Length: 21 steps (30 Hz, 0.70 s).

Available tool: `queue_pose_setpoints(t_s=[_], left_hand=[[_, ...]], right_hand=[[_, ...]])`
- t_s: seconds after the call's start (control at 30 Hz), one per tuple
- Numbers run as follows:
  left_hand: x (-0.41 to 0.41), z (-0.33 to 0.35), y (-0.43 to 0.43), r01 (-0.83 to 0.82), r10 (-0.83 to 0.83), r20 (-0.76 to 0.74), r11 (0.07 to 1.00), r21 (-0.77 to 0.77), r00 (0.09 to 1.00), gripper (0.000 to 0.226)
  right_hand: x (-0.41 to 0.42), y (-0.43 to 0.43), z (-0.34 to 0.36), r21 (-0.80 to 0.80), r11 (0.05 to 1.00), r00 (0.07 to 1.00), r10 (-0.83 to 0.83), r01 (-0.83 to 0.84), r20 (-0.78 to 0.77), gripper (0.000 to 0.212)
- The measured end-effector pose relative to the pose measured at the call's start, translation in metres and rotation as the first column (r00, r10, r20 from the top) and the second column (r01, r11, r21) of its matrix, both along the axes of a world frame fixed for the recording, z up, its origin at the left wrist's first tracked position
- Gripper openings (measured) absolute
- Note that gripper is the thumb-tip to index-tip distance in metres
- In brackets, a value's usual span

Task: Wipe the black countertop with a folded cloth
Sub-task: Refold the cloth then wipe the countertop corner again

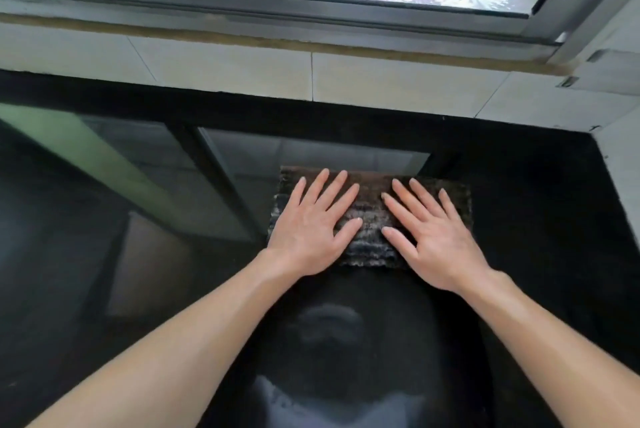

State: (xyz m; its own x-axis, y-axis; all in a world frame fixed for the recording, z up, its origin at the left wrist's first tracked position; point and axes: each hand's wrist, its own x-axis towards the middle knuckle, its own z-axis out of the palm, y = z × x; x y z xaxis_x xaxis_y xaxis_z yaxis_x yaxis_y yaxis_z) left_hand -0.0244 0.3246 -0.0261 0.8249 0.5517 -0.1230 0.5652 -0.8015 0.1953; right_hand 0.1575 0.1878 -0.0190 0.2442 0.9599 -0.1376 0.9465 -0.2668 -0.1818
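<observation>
A dark, ribbed, folded cloth (370, 206) lies flat on the glossy black countertop (519, 219), a little right of centre. My left hand (311, 223) presses palm-down on the cloth's left half, fingers spread and pointing away from me. My right hand (429, 233) presses flat on its right half in the same way. The thumbs nearly meet over the cloth's near middle. Neither hand grips the cloth; both rest on top of it. The cloth's far edge and near edge show between and beyond the fingers.
A pale tiled wall (225, 64) runs along the counter's back edge, and another tiled wall (620, 157) closes the right corner. Above is a metal-framed window (311, 1). The counter's shiny surface reflects the window and my head.
</observation>
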Motion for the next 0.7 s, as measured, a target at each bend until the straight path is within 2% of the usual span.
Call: queue_pose_setpoints(t_s=[0.13,0.27,0.7], left_hand=[[0.055,-0.007,0.02,-0.003,0.003,-0.004,1.0,-0.006,1.0,0.063],[0.077,-0.012,0.007,0.024,-0.025,0.026,1.0,0.004,0.999,0.065],[0.078,-0.004,-0.156,0.186,-0.185,0.083,0.982,-0.009,0.979,0.063]], right_hand=[[0.052,0.021,-0.003,-0.042,0.999,0.999,-0.03,0.03,-0.013,0.065],[0.079,0.004,-0.001,-0.034,0.999,1.0,-0.004,0.003,-0.027,0.07],[0.057,-0.184,0.002,-0.021,0.99,0.99,-0.138,0.138,-0.007,0.063]])
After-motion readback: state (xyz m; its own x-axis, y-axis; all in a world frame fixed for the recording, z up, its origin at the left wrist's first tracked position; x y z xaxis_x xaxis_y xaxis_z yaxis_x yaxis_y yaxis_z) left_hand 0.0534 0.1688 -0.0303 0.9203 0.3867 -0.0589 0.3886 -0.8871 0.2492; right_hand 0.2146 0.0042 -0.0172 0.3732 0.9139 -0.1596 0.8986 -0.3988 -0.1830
